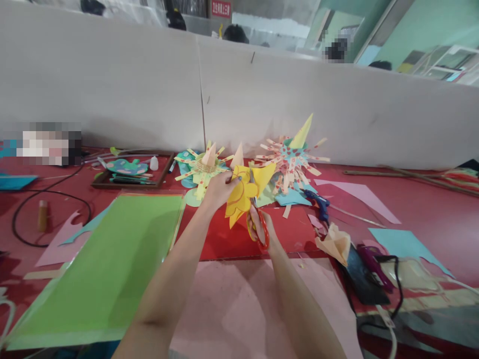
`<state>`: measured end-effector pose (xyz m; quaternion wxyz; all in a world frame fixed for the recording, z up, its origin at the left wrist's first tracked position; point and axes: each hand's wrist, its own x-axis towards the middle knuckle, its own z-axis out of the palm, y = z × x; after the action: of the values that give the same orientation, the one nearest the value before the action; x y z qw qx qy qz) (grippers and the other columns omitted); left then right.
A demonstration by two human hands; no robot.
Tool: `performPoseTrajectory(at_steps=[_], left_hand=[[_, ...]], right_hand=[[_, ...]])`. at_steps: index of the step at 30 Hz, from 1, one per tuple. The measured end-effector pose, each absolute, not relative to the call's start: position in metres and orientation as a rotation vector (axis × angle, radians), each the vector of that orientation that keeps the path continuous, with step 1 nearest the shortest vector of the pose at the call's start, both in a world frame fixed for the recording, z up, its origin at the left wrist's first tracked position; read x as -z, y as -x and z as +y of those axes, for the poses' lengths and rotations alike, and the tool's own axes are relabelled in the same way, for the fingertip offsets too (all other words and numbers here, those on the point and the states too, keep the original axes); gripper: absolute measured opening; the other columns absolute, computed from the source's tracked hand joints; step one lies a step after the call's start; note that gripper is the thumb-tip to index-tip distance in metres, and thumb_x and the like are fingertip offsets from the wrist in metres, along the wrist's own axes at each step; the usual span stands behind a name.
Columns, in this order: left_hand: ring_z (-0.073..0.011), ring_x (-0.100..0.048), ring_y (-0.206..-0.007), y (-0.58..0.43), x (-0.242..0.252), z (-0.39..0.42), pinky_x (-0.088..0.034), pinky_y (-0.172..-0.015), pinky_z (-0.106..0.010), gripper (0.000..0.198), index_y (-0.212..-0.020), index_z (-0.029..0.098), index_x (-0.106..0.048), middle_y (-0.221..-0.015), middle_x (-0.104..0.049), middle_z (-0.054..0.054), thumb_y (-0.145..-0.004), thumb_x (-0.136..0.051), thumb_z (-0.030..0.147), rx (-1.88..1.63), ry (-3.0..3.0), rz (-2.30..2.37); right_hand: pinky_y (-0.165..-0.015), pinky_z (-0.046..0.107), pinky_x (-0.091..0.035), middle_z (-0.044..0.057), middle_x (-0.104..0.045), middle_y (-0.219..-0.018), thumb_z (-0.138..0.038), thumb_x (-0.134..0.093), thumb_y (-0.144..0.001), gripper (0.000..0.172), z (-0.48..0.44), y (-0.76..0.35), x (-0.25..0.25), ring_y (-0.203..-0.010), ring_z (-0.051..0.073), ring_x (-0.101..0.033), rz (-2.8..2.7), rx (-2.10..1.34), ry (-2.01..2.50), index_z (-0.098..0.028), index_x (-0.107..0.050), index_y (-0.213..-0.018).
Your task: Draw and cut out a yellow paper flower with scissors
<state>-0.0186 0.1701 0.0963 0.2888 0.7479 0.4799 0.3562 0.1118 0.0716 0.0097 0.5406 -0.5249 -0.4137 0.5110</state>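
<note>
My left hand (pixel 220 188) pinches a sheet of yellow paper (pixel 243 192) by its left side, held up above the table. Curved outlines are drawn on the paper, and its lower edge is cut into scallops. My right hand (pixel 259 224) grips a pair of scissors (pixel 264 234) with red and yellow handles. The scissors' blades point up and away from me and meet the yellow paper near its middle; part of them is hidden by it. Behind the paper stand two paper crafts with cones, one yellow (pixel 204 169) and one pink and blue (pixel 292 162).
A green sheet pack (pixel 123 259) lies at left, by a brown tray (pixel 123 183) with pens. To the right are a blue glue gun (pixel 318 202), a crumpled peach paper (pixel 337 244), a dark phone-like slab (pixel 364 276) and blue paper (pixel 407 247). A white partition (pixel 149 89) runs behind.
</note>
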Motion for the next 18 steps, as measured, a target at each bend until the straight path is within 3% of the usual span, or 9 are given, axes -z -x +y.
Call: performPoseTrajectory(at_steps=[18], left_hand=[[-0.0101, -0.027, -0.055, 0.0208, -0.095, 0.1716, -0.021, -0.053, -0.025, 0.031, -0.057, 0.02, -0.03, -0.055, -0.026, 0.005, -0.078, -0.044, 0.037, -1.064, -1.98, 1.19]], right_hand=[[-0.026, 0.019, -0.026, -0.008, -0.038, -0.038, -0.062, -0.051, -0.08, 0.045, 0.0705, -0.1122, -0.0138, -0.025, 0.006, -0.03, -0.999, -1.218, 1.241, -0.021, -0.043, -0.063]])
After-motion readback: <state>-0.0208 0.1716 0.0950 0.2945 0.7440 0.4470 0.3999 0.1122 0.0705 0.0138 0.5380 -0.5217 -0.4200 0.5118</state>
